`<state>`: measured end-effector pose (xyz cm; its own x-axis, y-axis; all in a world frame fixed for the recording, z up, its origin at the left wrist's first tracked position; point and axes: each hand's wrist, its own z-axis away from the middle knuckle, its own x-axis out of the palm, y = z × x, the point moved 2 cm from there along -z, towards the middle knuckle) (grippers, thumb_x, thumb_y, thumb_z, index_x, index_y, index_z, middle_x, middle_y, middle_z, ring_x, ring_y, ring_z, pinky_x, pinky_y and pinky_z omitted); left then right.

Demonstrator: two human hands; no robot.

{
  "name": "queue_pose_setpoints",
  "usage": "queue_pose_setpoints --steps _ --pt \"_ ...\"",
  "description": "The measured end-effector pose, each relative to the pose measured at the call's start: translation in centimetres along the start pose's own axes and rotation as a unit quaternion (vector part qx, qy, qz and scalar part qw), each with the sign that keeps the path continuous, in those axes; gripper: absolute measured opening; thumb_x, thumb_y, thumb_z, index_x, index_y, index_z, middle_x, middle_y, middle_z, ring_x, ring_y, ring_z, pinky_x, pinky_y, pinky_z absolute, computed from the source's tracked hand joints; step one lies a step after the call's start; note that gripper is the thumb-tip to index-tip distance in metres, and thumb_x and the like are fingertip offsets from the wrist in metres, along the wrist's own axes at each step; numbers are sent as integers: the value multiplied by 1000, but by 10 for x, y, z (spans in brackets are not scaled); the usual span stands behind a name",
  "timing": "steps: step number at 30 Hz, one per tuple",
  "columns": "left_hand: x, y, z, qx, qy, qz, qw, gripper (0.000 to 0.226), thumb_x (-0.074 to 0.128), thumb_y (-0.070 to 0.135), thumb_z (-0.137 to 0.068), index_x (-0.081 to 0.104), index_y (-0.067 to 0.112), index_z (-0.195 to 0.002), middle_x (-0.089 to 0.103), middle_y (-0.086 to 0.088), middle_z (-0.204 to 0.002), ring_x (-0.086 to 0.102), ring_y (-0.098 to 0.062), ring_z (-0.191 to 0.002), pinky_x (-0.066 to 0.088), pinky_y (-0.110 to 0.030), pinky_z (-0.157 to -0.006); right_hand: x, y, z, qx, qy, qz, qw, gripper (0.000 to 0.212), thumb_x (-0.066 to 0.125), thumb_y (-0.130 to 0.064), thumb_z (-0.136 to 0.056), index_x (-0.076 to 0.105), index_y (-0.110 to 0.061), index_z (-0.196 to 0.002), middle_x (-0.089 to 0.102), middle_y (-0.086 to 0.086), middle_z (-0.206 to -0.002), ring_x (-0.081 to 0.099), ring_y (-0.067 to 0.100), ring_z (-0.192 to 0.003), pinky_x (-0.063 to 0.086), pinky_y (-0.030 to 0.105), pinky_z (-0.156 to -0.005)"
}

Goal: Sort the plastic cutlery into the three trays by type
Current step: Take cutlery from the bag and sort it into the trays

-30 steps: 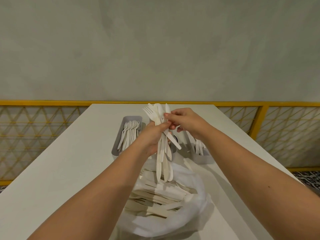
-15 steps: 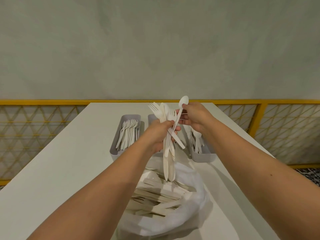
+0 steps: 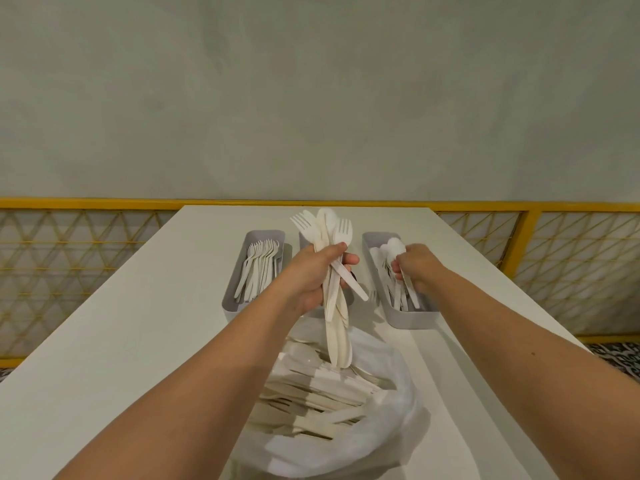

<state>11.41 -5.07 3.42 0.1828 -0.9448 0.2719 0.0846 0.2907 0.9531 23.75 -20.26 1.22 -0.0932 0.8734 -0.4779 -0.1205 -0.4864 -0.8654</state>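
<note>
At the left, the fork tray (image 3: 265,234) holds its row of forks as before. Our left hand (image 3: 311,275) grips a mixed bundle (image 3: 334,306) of cutlery upright over the bag (image 3: 391,427), fingers wrapped round the handles, and hides most of the middle tray (image 3: 304,242). The change is on the right. Half a second ago our right hand (image 3: 415,263) held a spoon (image 3: 396,249) lifted clear beside the bundle. Now it has dropped into the spoon tray (image 3: 412,320), fingertips still pinching the spoon, which is among the spoons lying there. One more piece looks all but sorted and only needs letting go. The bundle and a well-filled bag remain.
</note>
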Motion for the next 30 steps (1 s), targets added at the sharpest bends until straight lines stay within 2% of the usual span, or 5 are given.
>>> queue_pose_setpoints --steps 7,11,16,24,30 --pt "-9 1 1 16 18 14 1000 9 47 17 -97 53 13 -92 63 2 -58 45 -15 -41 42 -27 -49 11 -5 9 -90 29 225 970 45 47 -11 -93 40 -3 -137 34 20 -138 43 37 -124 42 40 -100" --pt "-12 1 -1 21 55 49 997 8 48 16 -97 52 11 -94 57 -3 -63 47 -13 -40 41 -23 -43 18 -41 43 -267 38 101 957 23 50 -5 -91 60 -7 -111 58 8 -106 56 17 -93 44 25 -79" --pt "-19 -2 -3 26 79 74 994 26 48 15 -97 54 -2 -116 61 -5 -64 56 -9 -40 43 -18 -39 37 -75 102 -375 -140 95 912 6 62 -8 -85 64 -12 -87 58 -5 -69 52 3 -63 43 15 -64" --pt "-31 -1 5 33 110 74 991 28 40 29 -100 60 10 -95 61 -1 -54 56 -11 -45 44 -21 -42 59 -83 116 -327 -152 249 899 17 50 -16 -94 59 -9 -107 61 8 -92 53 10 -66 35 16 -52" --pt "-36 1 7 13 105 108 989 27 43 30 -99 57 8 -92 42 -3 -62 38 -11 -51 38 -20 -42 64 -90 124 -309 -159 230 909 23 37 -5 -98 51 -1 -116 59 17 -111 44 12 -65 36 12 -49"
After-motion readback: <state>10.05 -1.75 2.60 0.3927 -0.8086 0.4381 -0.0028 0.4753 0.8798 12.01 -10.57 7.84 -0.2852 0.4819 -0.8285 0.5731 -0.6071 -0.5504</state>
